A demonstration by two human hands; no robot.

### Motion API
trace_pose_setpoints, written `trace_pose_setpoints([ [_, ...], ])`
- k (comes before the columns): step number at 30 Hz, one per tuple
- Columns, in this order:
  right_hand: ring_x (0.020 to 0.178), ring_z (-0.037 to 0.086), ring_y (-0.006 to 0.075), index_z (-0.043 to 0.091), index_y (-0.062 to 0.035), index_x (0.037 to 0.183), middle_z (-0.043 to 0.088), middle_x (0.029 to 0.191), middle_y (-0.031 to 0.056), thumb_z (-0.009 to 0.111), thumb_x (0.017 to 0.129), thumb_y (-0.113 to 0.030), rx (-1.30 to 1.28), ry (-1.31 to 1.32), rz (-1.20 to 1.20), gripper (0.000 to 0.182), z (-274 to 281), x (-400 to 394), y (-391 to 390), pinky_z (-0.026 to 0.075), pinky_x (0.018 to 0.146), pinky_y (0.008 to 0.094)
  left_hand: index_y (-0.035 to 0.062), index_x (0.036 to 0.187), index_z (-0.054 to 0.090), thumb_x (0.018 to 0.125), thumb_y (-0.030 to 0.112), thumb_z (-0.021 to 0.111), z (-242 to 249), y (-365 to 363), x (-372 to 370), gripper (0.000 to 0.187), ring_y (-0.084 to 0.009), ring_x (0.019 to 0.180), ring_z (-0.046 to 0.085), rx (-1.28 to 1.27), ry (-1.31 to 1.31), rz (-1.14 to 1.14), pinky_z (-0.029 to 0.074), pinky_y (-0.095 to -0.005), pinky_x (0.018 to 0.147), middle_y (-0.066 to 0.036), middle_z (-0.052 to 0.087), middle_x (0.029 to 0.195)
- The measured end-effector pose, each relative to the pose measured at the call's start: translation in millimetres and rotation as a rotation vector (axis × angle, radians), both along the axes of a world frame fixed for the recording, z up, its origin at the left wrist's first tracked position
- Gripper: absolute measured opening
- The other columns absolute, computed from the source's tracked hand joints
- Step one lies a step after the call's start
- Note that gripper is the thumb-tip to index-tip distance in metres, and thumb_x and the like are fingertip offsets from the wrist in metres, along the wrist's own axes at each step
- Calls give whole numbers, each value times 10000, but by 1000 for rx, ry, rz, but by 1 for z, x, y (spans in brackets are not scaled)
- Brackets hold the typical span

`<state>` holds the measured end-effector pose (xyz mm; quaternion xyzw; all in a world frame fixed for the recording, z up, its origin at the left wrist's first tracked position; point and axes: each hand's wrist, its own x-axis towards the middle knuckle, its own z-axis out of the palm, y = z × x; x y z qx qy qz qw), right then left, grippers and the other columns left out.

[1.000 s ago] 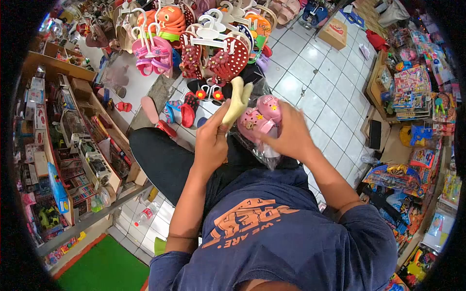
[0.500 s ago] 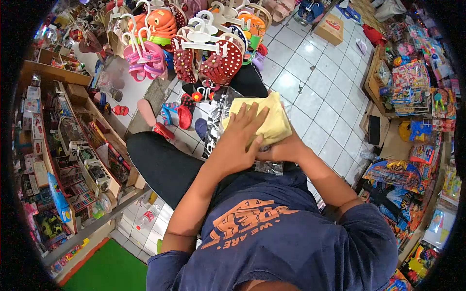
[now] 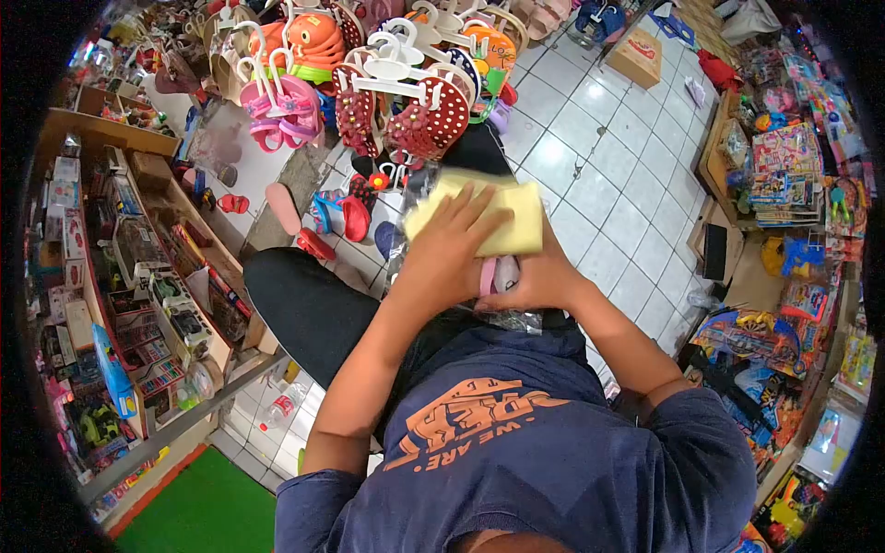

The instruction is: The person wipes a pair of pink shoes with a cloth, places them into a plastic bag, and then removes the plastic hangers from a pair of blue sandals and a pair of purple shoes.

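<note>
My left hand lies over a folded yellow cloth, its fingers bent across the top and gripping it. Below the cloth, my right hand holds an item with a pink strap and a pale, shiny part. The cloth hides most of this item, so its kind cannot be told. Both hands are close together above my lap. Crumpled clear plastic lies under them, against my shirt.
Children's sandals on white hangers crowd the space ahead. Loose shoes, among them a red clog, lie on the tiled floor. Toy shelves stand at left, packaged toys at right. A cardboard box sits farther off.
The cloth has shifted left with my left hand and lies flatter. The pink strap and pale part between my hands now show. My right hand has moved slightly, still beneath the cloth.
</note>
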<state>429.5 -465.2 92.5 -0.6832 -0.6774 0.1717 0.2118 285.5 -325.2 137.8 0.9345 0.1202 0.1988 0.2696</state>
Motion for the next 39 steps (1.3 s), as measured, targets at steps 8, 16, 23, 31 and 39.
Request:
trace_pose_setpoints([
  [8,1394,277,469,290,-2,1457,325,1478,267,840,567,-636,-29,106,-63,1223,9,1,6,113,1169,619,106,1379,531,806,-59,543,-33,19,-11,596,-361,1437,326,-320,161,-69,288,-434,1175,-166,425,1506],
  [16,1332,370,450,305,78,1390,401,1386,297,819,558,-660,131,26,-45,1224,3,0,9,193,1164,584,39,1418,474,981,62,501,-108,26,-48,438,-321,1288,538,-727,90,191,395,-343,1063,-226,580,1343],
  [23,1342,361,438,275,56,1419,373,1417,270,847,547,-639,105,144,-95,1253,-6,-2,-1,202,1165,570,-16,1336,546,1010,105,475,-34,36,-79,355,-204,1042,609,-763,252,522,462,-351,925,-160,670,1132],
  [31,1411,293,400,214,45,1487,338,1496,216,958,485,-477,72,273,86,1353,-12,13,3,207,1186,465,170,1421,503,743,28,710,-15,-50,-25,724,-360,1426,353,-144,103,86,207,-642,1129,-162,397,1525],
  [39,1464,240,413,330,-125,1527,306,1571,187,822,720,-415,238,-6,103,988,47,20,-14,229,1186,511,78,1322,536,722,110,684,-8,-29,-21,619,-372,1405,381,-309,-14,-104,74,-683,1144,-156,468,1457],
])
